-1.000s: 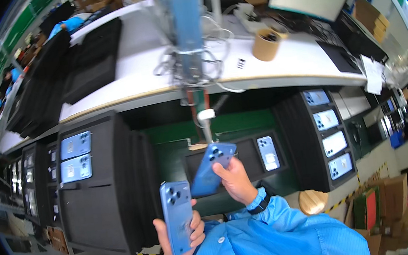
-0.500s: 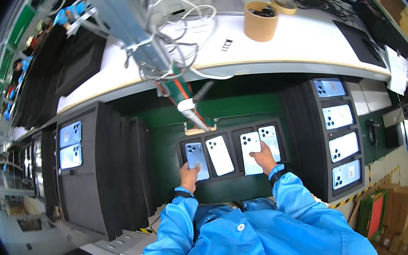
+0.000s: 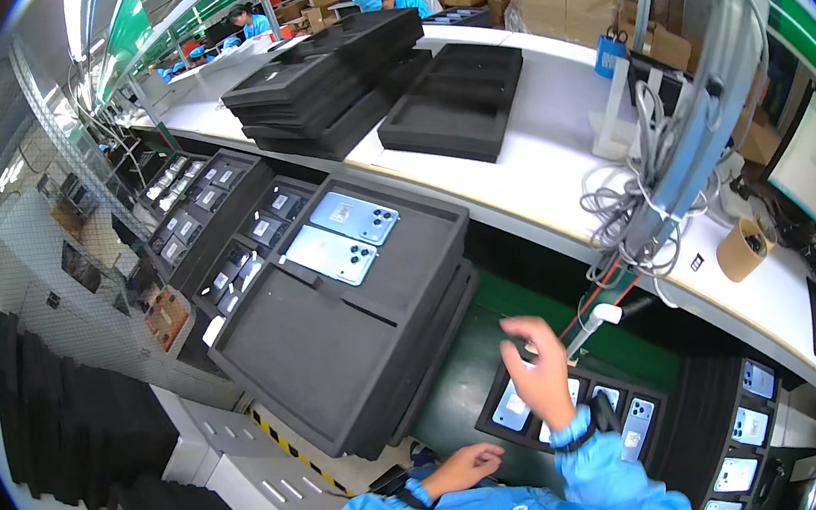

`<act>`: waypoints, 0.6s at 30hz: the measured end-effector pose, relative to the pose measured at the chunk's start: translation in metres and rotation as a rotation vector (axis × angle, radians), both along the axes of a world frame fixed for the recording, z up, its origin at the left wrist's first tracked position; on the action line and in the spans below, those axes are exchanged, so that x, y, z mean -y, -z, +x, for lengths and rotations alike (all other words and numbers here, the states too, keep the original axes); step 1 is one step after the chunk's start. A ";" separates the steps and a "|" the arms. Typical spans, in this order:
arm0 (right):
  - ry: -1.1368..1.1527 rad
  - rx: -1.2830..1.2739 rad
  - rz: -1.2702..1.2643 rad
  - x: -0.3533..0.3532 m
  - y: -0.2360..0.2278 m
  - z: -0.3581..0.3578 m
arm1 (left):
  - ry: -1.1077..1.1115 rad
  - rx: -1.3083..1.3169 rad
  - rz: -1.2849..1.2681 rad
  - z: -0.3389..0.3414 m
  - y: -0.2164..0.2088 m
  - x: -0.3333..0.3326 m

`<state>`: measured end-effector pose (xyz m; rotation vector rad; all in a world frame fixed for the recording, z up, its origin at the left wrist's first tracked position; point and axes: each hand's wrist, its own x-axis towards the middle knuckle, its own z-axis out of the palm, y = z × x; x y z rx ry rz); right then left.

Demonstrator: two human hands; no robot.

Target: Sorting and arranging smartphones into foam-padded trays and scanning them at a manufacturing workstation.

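My right hand is raised over a small black foam tray, with its thumb and forefinger apart and nothing in it. Below it, a blue phone lies at the tray's left end and another phone at the right end. Between them the right hand and wrist partly cover more pale phones. Close to my body, my left hand hangs with loosely bent fingers and no thing visible in it. On the left, two light-blue phones, one farther back and one nearer, lie back-up in a large black foam tray.
Black trays are stacked on the white bench, beside a single tray. A metal post with bundled cables rises at right. Phones fill another tray at lower right. Grey cabinets stand at lower left. Other people work far back.
The view has swung left, bringing the large left tray to the middle. Both hands have let go of the phones in the small tray; the right has lifted, the left drawn back towards my body.
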<state>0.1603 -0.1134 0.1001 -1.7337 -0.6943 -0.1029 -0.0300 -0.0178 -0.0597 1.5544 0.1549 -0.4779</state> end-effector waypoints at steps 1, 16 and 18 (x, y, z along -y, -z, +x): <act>-0.018 0.180 0.071 -0.034 -0.033 0.025 | -0.049 -0.013 0.017 -0.010 -0.007 -0.015; 0.528 0.643 -0.081 -0.111 -0.101 0.097 | -0.027 0.023 -0.070 -0.052 -0.005 -0.118; 0.628 0.582 -0.057 -0.053 -0.061 0.044 | 0.026 0.032 -0.016 -0.050 -0.005 -0.115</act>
